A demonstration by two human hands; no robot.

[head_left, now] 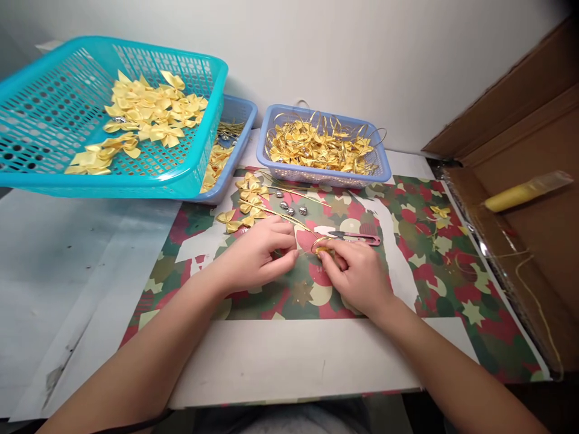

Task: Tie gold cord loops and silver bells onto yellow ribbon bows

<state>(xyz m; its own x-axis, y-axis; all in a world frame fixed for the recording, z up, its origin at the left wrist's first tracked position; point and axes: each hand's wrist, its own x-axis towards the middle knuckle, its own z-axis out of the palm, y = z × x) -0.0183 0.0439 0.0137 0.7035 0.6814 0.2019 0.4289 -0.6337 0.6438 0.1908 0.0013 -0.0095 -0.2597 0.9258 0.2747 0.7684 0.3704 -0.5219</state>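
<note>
My left hand (pixel 260 253) rests on the patterned paper mat (pixel 407 265) with its fingers curled and pinched on a thin gold cord (pixel 289 217). My right hand (pixel 355 274) lies just to the right, its fingers closed around a small gold bow (pixel 322 250) that peeks out at the fingertips. Loose gold bows (pixel 246 202) and small silver bells (pixel 292 211) lie just beyond my left hand. Pink thread snips (pixel 357 238) lie right above my right hand.
A teal basket (pixel 190 172) with gold bows sits at the back left, overlapping a blue basket (pixel 239 120). Another blue basket (pixel 325 176) holds bows with gold loops. A cardboard box (pixel 520 120) with a yellow glue stick (pixel 520 193) stands at the right. One bow (pixel 440 211) lies apart.
</note>
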